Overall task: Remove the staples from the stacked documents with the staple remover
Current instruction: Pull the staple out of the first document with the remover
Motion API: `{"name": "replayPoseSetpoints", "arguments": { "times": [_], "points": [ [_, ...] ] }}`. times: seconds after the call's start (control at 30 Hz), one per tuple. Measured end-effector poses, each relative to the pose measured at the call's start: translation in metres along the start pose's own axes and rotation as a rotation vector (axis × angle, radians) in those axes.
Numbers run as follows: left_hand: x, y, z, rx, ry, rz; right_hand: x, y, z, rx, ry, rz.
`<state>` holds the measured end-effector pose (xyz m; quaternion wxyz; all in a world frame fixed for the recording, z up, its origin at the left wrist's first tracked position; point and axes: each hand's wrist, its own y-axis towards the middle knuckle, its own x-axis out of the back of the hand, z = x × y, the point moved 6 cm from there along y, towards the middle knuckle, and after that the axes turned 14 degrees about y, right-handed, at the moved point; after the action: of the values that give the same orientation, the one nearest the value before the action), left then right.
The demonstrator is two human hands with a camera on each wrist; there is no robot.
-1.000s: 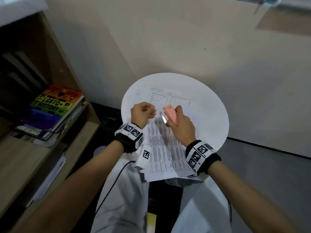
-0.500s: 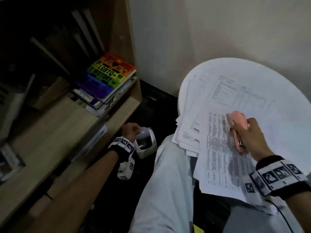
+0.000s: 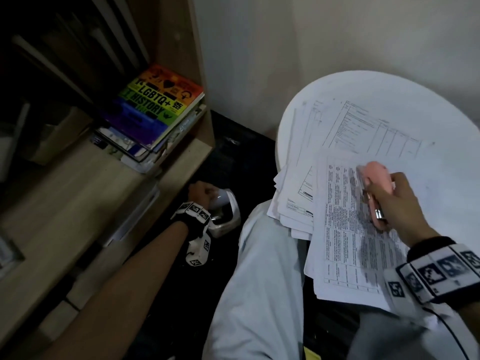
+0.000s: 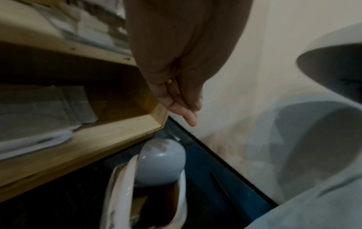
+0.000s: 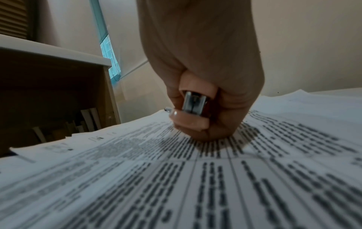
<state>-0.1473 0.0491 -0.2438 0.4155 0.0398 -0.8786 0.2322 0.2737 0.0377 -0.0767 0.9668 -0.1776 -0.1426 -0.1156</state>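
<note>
Since before — left hand (image 3: 201,190) nearer bin (image 3: 228,216), staple remover (image 3: 374,188) unmoved

hands 2 (image 3: 397,201) | staple remover 1 (image 3: 374,188) | table 1 (image 3: 389,89) | bin 1 (image 3: 228,216)

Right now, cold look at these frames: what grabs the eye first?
The pink staple remover, gripped in the right hand and resting on the printed documents that hang over the near edge of the round white table. Next, the rainbow-covered book on the wooden shelf at left. Below it, the left hand hangs over a small white bin on the dark floor.
</note>
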Motion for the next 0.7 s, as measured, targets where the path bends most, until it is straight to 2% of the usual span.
{"name": "replayPoseSetpoints", "arguments": {
  "times": [0.07,0.13,0.23,0.3,0.37,0.4,0.47,0.53,0.6,0.7],
  "points": [
    [0.016,-0.012,-0.026,-0.005,-0.129,-0.037,-0.001,-0.001,0.002,-0.007,0.003,0.019],
    [0.036,-0.023,-0.062,-0.076,-0.198,-0.128,0.000,-0.004,0.007,-0.003,0.018,0.033],
    [0.076,-0.053,-0.135,-0.331,-0.076,-0.349,0.013,-0.015,0.015,0.003,0.061,-0.029],
    [0.088,-0.076,-0.183,-0.500,-0.017,-0.428,0.021,-0.024,0.018,0.000,0.078,-0.070],
    [0.076,-0.100,-0.227,-0.619,0.013,-0.353,0.036,-0.036,0.018,-0.005,0.104,-0.102],
    [0.061,-0.109,-0.244,-0.634,0.059,-0.252,0.041,-0.040,0.014,-0.019,0.114,-0.101],
    [0.023,-0.122,-0.263,-0.553,0.236,-0.042,0.048,-0.045,0.004,-0.063,0.141,-0.088],
    [-0.004,-0.133,-0.268,-0.405,0.391,0.052,0.053,-0.042,-0.013,-0.126,0.182,-0.095],
    [-0.016,-0.142,-0.276,-0.316,0.403,0.032,0.057,-0.037,-0.027,-0.181,0.207,-0.094],
    [-0.023,-0.152,-0.284,-0.258,0.280,-0.016,0.058,-0.030,-0.035,-0.214,0.225,-0.041]
  ]
}}
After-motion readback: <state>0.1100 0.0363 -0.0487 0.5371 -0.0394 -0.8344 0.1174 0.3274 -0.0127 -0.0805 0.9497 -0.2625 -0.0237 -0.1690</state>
